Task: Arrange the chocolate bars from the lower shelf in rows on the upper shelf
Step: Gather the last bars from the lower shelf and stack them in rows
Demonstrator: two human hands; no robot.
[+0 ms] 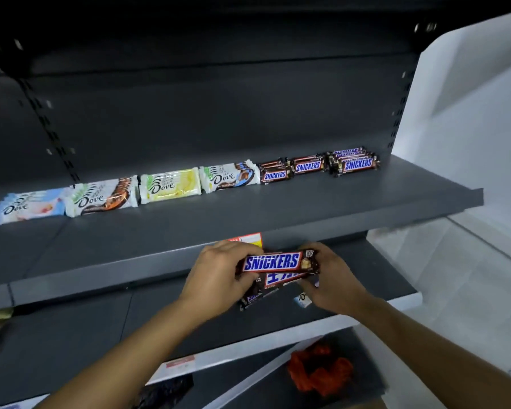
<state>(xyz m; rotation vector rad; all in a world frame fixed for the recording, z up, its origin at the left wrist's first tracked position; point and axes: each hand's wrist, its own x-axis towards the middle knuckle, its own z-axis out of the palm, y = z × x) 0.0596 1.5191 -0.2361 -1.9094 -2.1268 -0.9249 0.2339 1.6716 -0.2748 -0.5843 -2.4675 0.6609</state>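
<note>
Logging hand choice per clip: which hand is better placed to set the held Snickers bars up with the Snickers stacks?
Probably the right hand. The Snickers stacks sit at the upper shelf's right end, on its side. Both hands grip the held bars; the left hand would have to cross over.

Readable: "SNICKERS" on the held bar (278,261) and three upper-shelf stacks (307,166), "Dove" on four upper-shelf bar stacks (168,187); price tag (250,239) print illegible.

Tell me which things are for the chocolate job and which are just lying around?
For the job: Snickers bars in both hands, Dove stacks, Snickers stacks, upper shelf.
Lying about: orange thing, price label.
</note>
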